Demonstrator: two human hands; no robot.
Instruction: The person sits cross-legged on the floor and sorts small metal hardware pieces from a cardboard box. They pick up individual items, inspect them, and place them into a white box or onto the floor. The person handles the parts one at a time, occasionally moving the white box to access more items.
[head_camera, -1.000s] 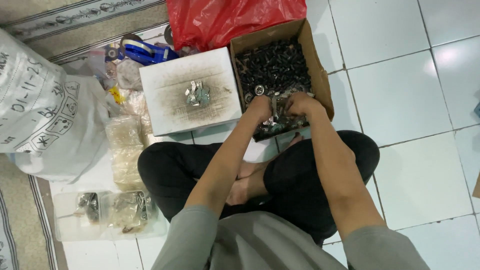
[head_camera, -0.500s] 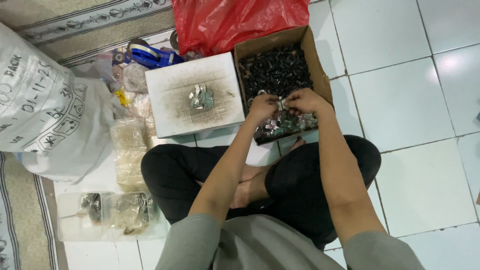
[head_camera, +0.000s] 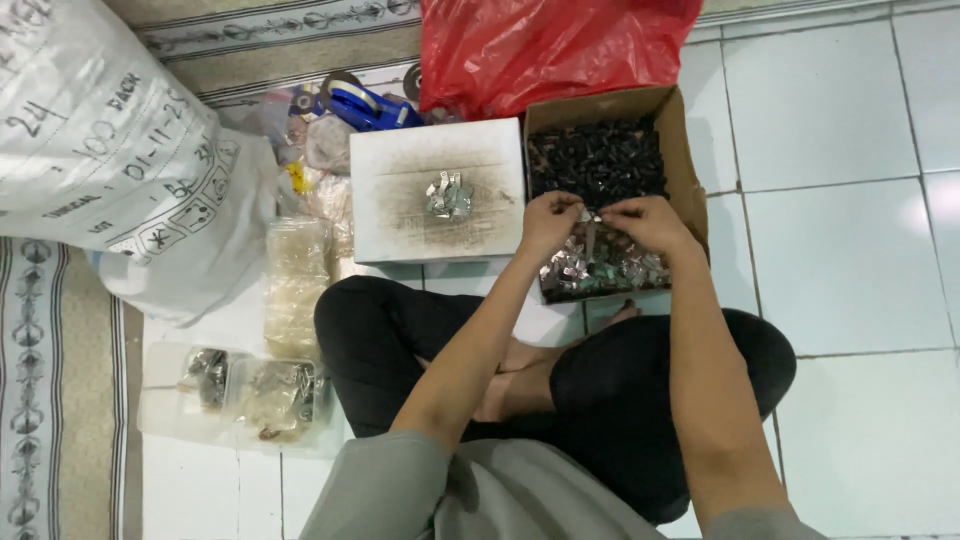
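Both the left hand (head_camera: 548, 222) and right hand (head_camera: 648, 222) pinched a small silvery metal clip (head_camera: 590, 235) between closed fingertips, above the brown cardboard box (head_camera: 688, 170) on white floor tiles (head_camera: 850, 250).

- Left hand (head_camera: 548, 222) is out in front of the body, fingers curled inward, fingertips pinched toward the other hand.
- Right hand (head_camera: 650, 222) sits level with it, just beside, knuckles up, fingers bent and tips drawn together.
- The two sets of fingertips nearly meet between the hands; what they pinch is too small to tell.
- Both bare forearms stretch forward from short grey sleeves, elbows bent, narrowing toward each other.
- Legs crossed underneath in black trousers, a bare foot showing between them.
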